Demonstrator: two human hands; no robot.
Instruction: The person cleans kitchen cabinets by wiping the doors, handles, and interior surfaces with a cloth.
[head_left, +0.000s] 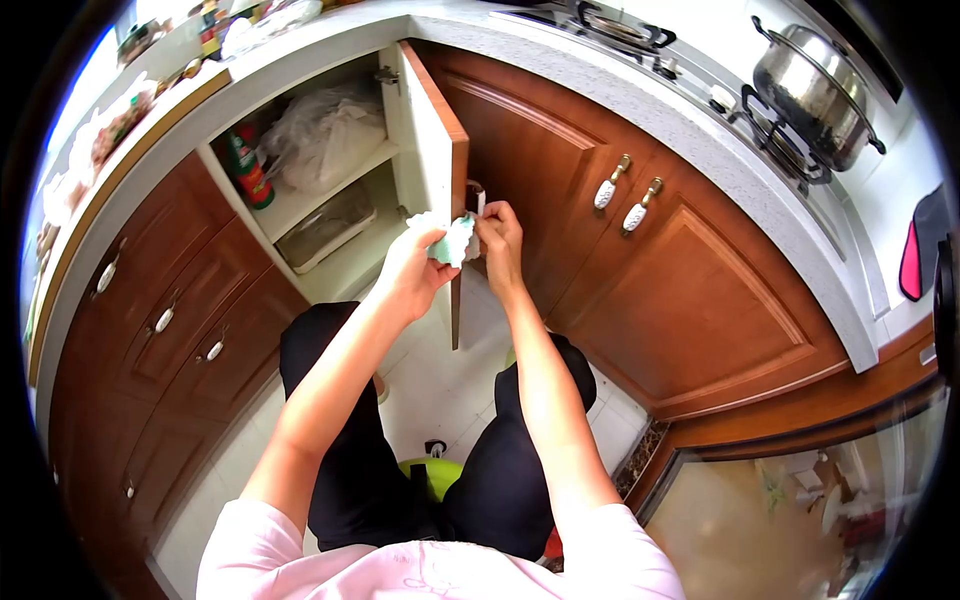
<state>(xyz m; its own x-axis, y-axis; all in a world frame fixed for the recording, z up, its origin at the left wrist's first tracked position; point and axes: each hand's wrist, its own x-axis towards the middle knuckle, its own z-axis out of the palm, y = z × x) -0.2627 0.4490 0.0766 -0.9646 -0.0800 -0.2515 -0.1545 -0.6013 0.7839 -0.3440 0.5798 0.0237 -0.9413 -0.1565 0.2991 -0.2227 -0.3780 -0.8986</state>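
A light green and white cloth is bunched around the edge of an open cabinet door. My left hand grips the cloth on the inner side of the door. On the outer side, my right hand is closed, its fingers pinched together at the cloth, close to the door's handle. Behind the door's edge, part of the cloth is hidden.
Inside the cabinet are a plastic bag, a green and red bottle and a tray. A steel pot stands on the stove at the right. Closed cabinet doors and drawers flank the open door.
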